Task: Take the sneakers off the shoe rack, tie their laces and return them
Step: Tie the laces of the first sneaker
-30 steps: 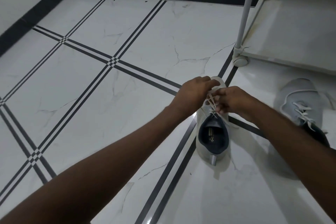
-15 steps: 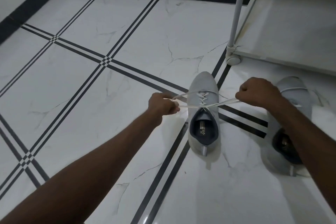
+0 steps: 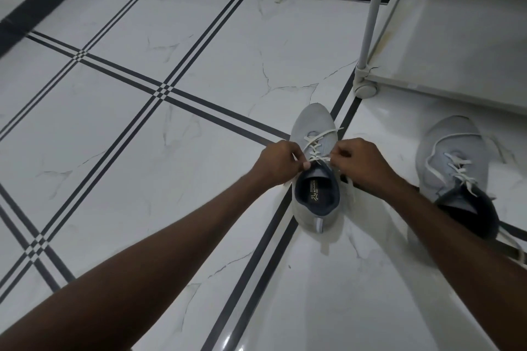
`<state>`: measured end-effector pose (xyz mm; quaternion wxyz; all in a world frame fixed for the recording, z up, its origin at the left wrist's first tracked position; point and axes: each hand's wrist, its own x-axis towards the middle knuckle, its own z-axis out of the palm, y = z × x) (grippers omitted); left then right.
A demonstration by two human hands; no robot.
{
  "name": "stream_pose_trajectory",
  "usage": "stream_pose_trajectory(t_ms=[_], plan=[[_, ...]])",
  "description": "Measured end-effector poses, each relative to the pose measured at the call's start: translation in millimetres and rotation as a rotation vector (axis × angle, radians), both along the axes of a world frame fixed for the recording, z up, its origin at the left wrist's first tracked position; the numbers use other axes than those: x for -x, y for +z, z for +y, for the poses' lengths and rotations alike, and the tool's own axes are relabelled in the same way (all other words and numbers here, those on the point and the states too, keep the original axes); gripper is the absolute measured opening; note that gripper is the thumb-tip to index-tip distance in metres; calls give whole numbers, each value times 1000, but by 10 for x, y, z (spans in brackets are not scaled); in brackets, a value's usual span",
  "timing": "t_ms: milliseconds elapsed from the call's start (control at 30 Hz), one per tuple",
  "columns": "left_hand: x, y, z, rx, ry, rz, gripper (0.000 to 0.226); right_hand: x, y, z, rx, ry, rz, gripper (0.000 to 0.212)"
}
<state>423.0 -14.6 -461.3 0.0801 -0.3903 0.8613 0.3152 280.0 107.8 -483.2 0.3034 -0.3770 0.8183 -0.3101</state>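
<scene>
While hands pinch laces (image 3: 315,148), sneaker (image 3: 313,174) sits between.

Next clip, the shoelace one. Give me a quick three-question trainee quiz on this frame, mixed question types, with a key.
1. True or false: both hands are on the laces of the same sneaker.
2. Multiple choice: where does the second sneaker sit? A) on the rack shelf B) on the floor to the right of the one being tied C) in the left hand
3. Short answer: are the second sneaker's laces tied in a bow?

Key:
1. True. The left hand and right hand pinch the laces of the near sneaker.
2. B. The second sneaker lies on the floor below the shoe rack.
3. No, they lie loose.
</scene>
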Motion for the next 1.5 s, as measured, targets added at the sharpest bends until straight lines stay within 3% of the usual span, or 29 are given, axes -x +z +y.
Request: stream_pose_trajectory(t_ms=[133,200,333,567,700,800,933,1100,1300,1500], plan=[[11,18,-23,-52,-37,0,22,134,118,5,-36,-183,-575,16],[18,34,-25,-129,-22,10,20,155,152,17,-138,-57,-506,20],[-17,37,-125,-96,-43,10,20,151,134,48,-167,244,-58,38],[-252,-258,-173,117,-97,-16,17,271,-147,205,-221,270,-42,39],[-255,-291,-160,100,-96,-39,18,276,-158,234,-231,267,-39,41],[-395,-149,-337,-98,-117,-104,18,355,-60,230,-296,313,17,43],[-556,205,-610,-566,135,1,17,551,220,210,-420,311,-153,29],[-255,371,-514,-970,213,331,19,611,530,169,-93,207,-562,27],[182,223,-172,-1046,396,483,22,404,420,141,163,40,-820,19],[314,-2,-106,-922,440,461,24,144,231,66,184,-61,-567,26]])
